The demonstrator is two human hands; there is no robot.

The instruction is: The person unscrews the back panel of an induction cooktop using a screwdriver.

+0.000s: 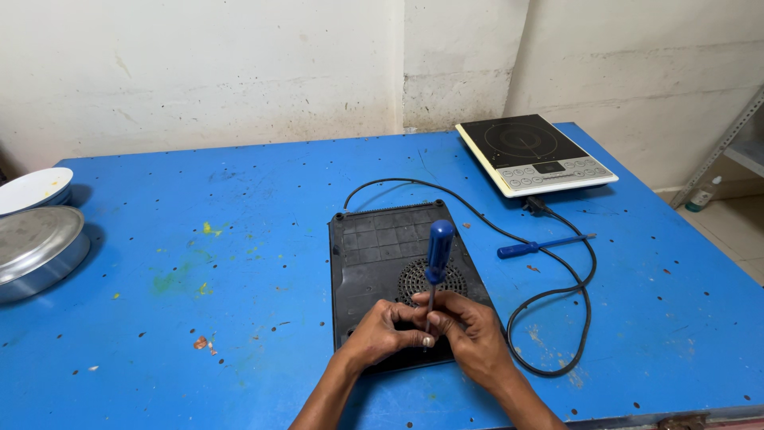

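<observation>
A black induction cooktop (382, 247) lies upside down on the blue table (239, 239), its round fan grille facing up. Both my hands meet over its near edge. My left hand (383, 333) and my right hand (468, 334) pinch the metal shaft of a blue-handled screwdriver (438, 251), which stands nearly upright with its tip hidden between my fingers. The cooktop's black power cord (585, 279) loops off to the right.
A second blue screwdriver (541, 245) lies right of the cooktop. Another cooktop (535, 153), white-rimmed and face up, sits at the far right corner. A steel lid (36, 247) and a white bowl (32, 189) rest at the left edge. A wall stands behind.
</observation>
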